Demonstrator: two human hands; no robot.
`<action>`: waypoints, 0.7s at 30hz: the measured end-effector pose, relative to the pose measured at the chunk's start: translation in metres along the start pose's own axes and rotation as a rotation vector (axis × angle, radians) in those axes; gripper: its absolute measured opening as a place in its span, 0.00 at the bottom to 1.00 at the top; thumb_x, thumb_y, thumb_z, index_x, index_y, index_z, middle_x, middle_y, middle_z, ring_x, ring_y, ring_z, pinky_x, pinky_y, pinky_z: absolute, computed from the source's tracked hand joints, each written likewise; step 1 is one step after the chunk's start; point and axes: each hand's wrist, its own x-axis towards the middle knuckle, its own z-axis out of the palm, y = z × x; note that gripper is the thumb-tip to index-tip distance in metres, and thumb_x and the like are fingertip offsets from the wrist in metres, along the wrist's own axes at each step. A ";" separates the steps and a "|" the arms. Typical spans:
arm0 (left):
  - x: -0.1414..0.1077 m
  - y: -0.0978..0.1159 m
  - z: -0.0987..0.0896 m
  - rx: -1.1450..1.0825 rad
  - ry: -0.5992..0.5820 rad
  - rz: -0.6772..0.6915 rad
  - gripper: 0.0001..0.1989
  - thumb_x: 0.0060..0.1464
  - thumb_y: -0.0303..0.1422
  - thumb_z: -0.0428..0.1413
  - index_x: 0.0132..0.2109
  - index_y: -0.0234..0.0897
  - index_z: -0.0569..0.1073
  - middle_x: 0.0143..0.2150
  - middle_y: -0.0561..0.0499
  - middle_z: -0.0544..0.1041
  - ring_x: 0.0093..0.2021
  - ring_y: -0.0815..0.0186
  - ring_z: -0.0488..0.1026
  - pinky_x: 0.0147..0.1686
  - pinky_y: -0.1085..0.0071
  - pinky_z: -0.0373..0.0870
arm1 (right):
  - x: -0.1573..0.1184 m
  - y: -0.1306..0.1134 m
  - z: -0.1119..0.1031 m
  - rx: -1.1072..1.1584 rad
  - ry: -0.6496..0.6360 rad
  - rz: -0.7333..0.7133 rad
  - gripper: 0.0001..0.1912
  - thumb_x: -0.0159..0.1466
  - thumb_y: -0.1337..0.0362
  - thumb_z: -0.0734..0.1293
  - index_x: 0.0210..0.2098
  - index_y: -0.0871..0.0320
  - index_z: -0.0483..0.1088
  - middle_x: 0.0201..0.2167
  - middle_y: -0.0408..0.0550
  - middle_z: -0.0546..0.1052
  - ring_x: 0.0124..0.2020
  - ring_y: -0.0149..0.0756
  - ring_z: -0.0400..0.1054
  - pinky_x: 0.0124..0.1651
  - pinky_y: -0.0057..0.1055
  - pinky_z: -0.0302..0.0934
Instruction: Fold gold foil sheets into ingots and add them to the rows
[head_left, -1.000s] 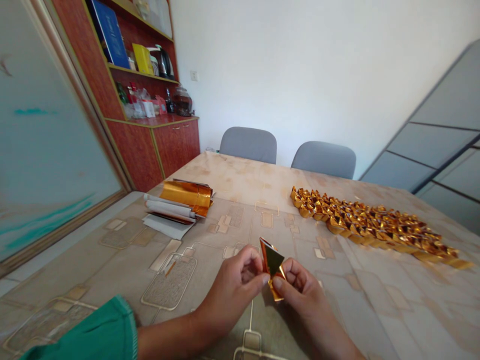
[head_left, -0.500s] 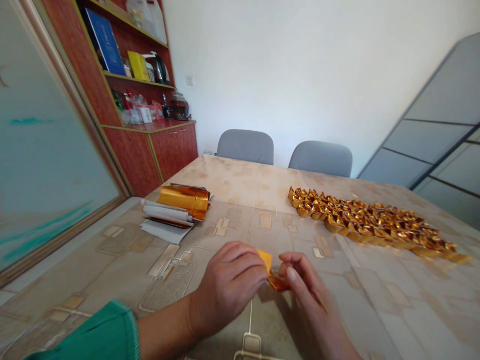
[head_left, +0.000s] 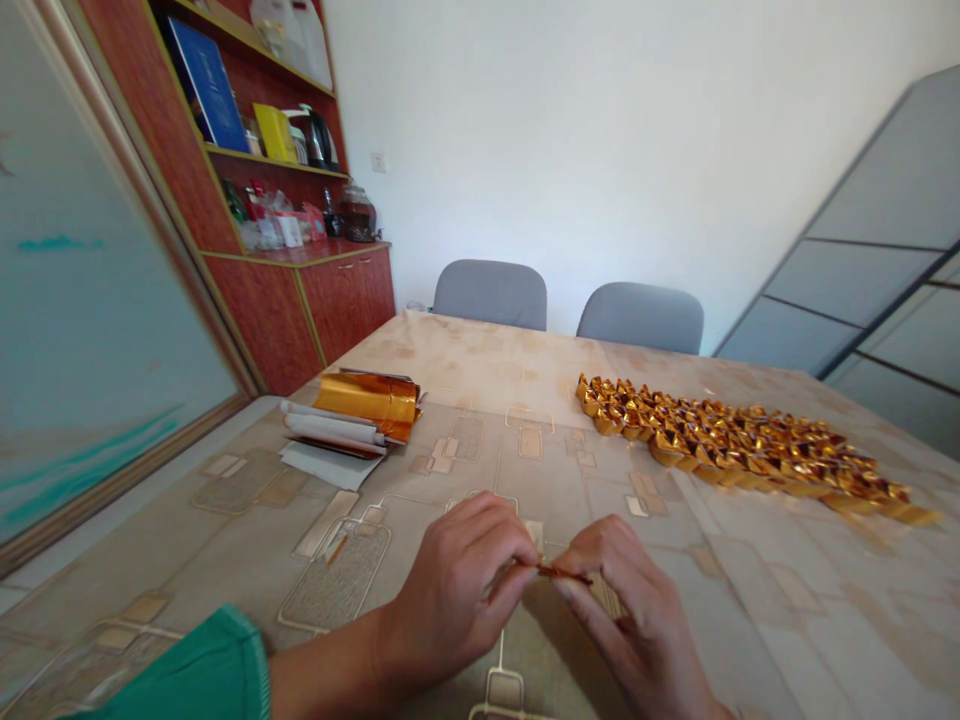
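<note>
Between my two hands, just above the table, is a small folded piece of gold foil paper (head_left: 553, 572), seen nearly edge-on as a thin strip. My left hand (head_left: 469, 580) pinches its left end between thumb and fingers. The thumb and fingers of my right hand (head_left: 630, 610) pinch the right end. To the far left lies a stack of gold foil paper sheets (head_left: 367, 405), curled, with pale backs showing. Rows of folded gold paper ingots (head_left: 735, 440) stand packed together on the right side of the table.
A patterned cloth covers the table (head_left: 480, 370). Two grey chairs (head_left: 491, 293) stand at its far side against the wall. A red-brown cabinet (head_left: 349, 300) with shelves is at the back left. A small orange scrap (head_left: 338, 548) lies left of my hands.
My right hand has closed in on the foil paper and now pinches it. The paper has turned from showing a bright gold face to a thin edge between both hands.
</note>
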 end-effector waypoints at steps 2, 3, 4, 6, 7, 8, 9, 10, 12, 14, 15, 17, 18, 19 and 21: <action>0.000 0.000 0.001 -0.007 -0.002 -0.003 0.06 0.59 0.24 0.53 0.34 0.36 0.70 0.30 0.47 0.74 0.34 0.62 0.68 0.35 0.67 0.62 | 0.001 -0.001 0.000 -0.017 -0.002 -0.018 0.05 0.65 0.69 0.67 0.33 0.52 0.71 0.25 0.42 0.74 0.28 0.37 0.68 0.33 0.34 0.59; 0.000 0.001 0.001 -0.007 -0.003 -0.013 0.06 0.59 0.25 0.53 0.34 0.36 0.70 0.30 0.48 0.74 0.34 0.62 0.68 0.35 0.67 0.61 | 0.001 -0.001 -0.001 -0.024 -0.007 -0.029 0.06 0.65 0.69 0.67 0.33 0.52 0.72 0.25 0.42 0.74 0.28 0.37 0.67 0.33 0.34 0.58; 0.000 0.001 0.001 -0.011 -0.008 -0.026 0.06 0.60 0.25 0.53 0.34 0.36 0.71 0.30 0.48 0.74 0.34 0.62 0.68 0.34 0.67 0.61 | 0.002 -0.001 -0.001 -0.028 -0.013 -0.036 0.07 0.65 0.69 0.66 0.33 0.52 0.72 0.25 0.42 0.74 0.28 0.37 0.67 0.33 0.34 0.58; 0.001 0.002 0.001 -0.029 -0.026 -0.054 0.05 0.60 0.26 0.53 0.37 0.36 0.72 0.31 0.47 0.75 0.35 0.61 0.69 0.35 0.67 0.61 | 0.002 -0.001 -0.002 -0.023 -0.025 -0.031 0.07 0.65 0.70 0.66 0.33 0.51 0.72 0.26 0.42 0.75 0.28 0.36 0.67 0.34 0.34 0.58; 0.001 0.002 0.000 -0.048 -0.038 -0.063 0.05 0.61 0.27 0.53 0.39 0.36 0.73 0.32 0.47 0.76 0.36 0.61 0.69 0.35 0.67 0.62 | 0.002 0.000 -0.003 -0.013 -0.026 -0.020 0.07 0.65 0.70 0.67 0.34 0.51 0.72 0.26 0.41 0.75 0.29 0.36 0.68 0.35 0.34 0.58; 0.001 0.002 0.000 -0.071 -0.048 -0.078 0.05 0.62 0.27 0.53 0.40 0.36 0.74 0.33 0.47 0.76 0.36 0.61 0.70 0.36 0.67 0.62 | 0.002 0.001 -0.003 0.000 -0.017 -0.001 0.07 0.65 0.70 0.68 0.35 0.50 0.72 0.27 0.41 0.75 0.29 0.36 0.68 0.35 0.33 0.59; 0.001 0.002 0.000 -0.099 -0.054 -0.105 0.06 0.62 0.28 0.53 0.40 0.36 0.75 0.33 0.47 0.77 0.36 0.61 0.70 0.37 0.67 0.63 | 0.001 0.001 -0.003 0.014 0.003 0.024 0.06 0.64 0.69 0.69 0.36 0.50 0.72 0.27 0.41 0.75 0.29 0.36 0.68 0.35 0.33 0.59; 0.001 0.002 0.000 -0.129 -0.058 -0.145 0.06 0.62 0.29 0.54 0.39 0.37 0.76 0.33 0.48 0.77 0.36 0.62 0.71 0.37 0.67 0.63 | 0.001 0.002 -0.003 0.033 0.032 0.054 0.06 0.64 0.68 0.69 0.37 0.49 0.72 0.27 0.41 0.75 0.30 0.36 0.68 0.35 0.33 0.60; 0.000 0.003 0.001 -0.191 -0.068 -0.247 0.07 0.61 0.30 0.55 0.35 0.37 0.77 0.32 0.49 0.76 0.35 0.64 0.72 0.36 0.69 0.63 | 0.000 0.002 -0.002 0.073 0.090 0.122 0.05 0.64 0.67 0.69 0.36 0.50 0.72 0.26 0.41 0.74 0.29 0.36 0.68 0.33 0.31 0.60; 0.000 0.005 0.002 -0.243 -0.083 -0.333 0.07 0.60 0.30 0.57 0.33 0.38 0.77 0.31 0.50 0.76 0.33 0.65 0.72 0.35 0.70 0.63 | -0.001 0.002 0.000 0.104 0.120 0.168 0.05 0.64 0.67 0.69 0.32 0.51 0.72 0.25 0.41 0.73 0.28 0.35 0.68 0.31 0.30 0.60; 0.001 0.006 0.002 -0.268 -0.086 -0.360 0.07 0.59 0.30 0.58 0.32 0.38 0.78 0.30 0.51 0.76 0.33 0.65 0.73 0.35 0.70 0.63 | -0.001 0.002 0.000 0.118 0.127 0.175 0.08 0.64 0.67 0.69 0.29 0.51 0.71 0.24 0.40 0.73 0.27 0.34 0.67 0.30 0.30 0.59; 0.003 0.009 0.002 -0.323 -0.077 -0.417 0.08 0.56 0.28 0.59 0.29 0.38 0.77 0.28 0.52 0.75 0.32 0.66 0.72 0.35 0.70 0.63 | -0.002 0.002 -0.001 0.141 0.129 0.174 0.08 0.64 0.67 0.70 0.28 0.52 0.70 0.23 0.40 0.72 0.26 0.34 0.67 0.29 0.29 0.60; 0.005 0.010 0.002 -0.373 -0.063 -0.465 0.07 0.55 0.28 0.59 0.28 0.37 0.77 0.27 0.52 0.75 0.31 0.66 0.72 0.35 0.70 0.63 | -0.003 0.003 -0.002 0.148 0.124 0.168 0.06 0.64 0.67 0.69 0.31 0.52 0.71 0.24 0.41 0.72 0.27 0.34 0.67 0.30 0.29 0.61; 0.006 0.011 0.002 -0.453 -0.048 -0.531 0.07 0.54 0.28 0.59 0.28 0.37 0.76 0.27 0.52 0.74 0.30 0.66 0.71 0.34 0.70 0.63 | -0.003 0.004 -0.004 0.146 0.118 0.162 0.04 0.65 0.67 0.68 0.35 0.51 0.72 0.27 0.42 0.73 0.29 0.35 0.69 0.32 0.30 0.62; 0.009 0.010 0.002 -0.686 0.002 -0.710 0.06 0.51 0.31 0.61 0.29 0.36 0.73 0.26 0.53 0.74 0.29 0.66 0.71 0.31 0.70 0.63 | -0.003 0.007 -0.007 0.090 0.117 0.142 0.09 0.66 0.67 0.66 0.45 0.49 0.72 0.34 0.45 0.76 0.37 0.39 0.71 0.39 0.34 0.66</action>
